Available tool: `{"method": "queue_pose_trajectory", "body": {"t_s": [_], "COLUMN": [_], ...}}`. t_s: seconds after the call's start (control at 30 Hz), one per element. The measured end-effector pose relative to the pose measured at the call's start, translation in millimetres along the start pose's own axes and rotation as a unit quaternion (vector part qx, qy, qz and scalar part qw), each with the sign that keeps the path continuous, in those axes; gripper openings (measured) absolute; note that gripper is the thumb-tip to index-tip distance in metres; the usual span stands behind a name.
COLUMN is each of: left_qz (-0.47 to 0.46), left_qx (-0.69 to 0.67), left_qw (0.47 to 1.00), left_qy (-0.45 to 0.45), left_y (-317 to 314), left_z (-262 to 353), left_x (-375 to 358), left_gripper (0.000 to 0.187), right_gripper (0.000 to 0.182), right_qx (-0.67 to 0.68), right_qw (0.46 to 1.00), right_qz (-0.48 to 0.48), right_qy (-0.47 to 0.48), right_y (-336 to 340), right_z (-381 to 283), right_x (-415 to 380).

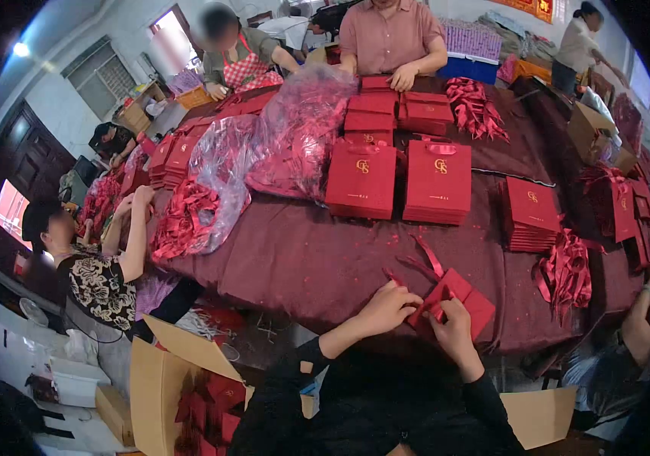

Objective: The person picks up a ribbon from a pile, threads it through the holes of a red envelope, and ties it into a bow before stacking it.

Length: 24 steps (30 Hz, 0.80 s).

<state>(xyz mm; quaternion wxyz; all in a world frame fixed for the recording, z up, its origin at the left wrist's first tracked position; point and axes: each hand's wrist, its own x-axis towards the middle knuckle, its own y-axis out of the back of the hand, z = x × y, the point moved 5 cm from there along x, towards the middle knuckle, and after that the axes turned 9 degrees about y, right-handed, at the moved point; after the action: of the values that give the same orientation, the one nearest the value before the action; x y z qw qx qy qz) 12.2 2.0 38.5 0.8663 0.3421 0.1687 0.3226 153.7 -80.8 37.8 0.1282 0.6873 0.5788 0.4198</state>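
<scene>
A small red gift bag (478, 305) lies tilted on the cloth-covered table right in front of me, partly covered by my hands. From its upper left side a red ribbon (425, 257) sticks out, with loose ends. At the bag's left edge, my left hand (387, 310) is closed, its fingertips pinching the ribbon. My right hand (454, 328) is closed over the bag's near side, thumb and fingers pressed together at its edge. My fingers hide exactly where ribbon and bag meet.
Stacked red gift bags (361, 181) stand beyond my hands, with another stack (530, 216) at right. Ribbon bundles (566, 270) and a clear plastic bag of ribbons (302, 129) lie on the table (287, 258). An open carton (159, 395) stands at lower left. Several people are around the table.
</scene>
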Motion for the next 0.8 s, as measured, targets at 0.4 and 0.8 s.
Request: {"method": "queue_pose_trajectory", "body": {"t_s": [0.4, 0.8], "left_qz": [0.037, 0.053], "left_qx": [-0.018, 0.209], "left_qw": [0.997, 0.967], "left_qy": [-0.066, -0.133], "left_y": [-5, 18], "left_z": [7, -3], "left_x": [4, 17], "left_gripper": [0.016, 0.011], "right_gripper": [0.021, 0.052], "right_qx": [0.062, 0.127], "right_qw": [0.996, 0.981], "right_qz": [0.026, 0.057], "right_qy": [-0.056, -0.135], "right_y": [7, 16], "right_z": [4, 13], "right_x": [6, -5]}}
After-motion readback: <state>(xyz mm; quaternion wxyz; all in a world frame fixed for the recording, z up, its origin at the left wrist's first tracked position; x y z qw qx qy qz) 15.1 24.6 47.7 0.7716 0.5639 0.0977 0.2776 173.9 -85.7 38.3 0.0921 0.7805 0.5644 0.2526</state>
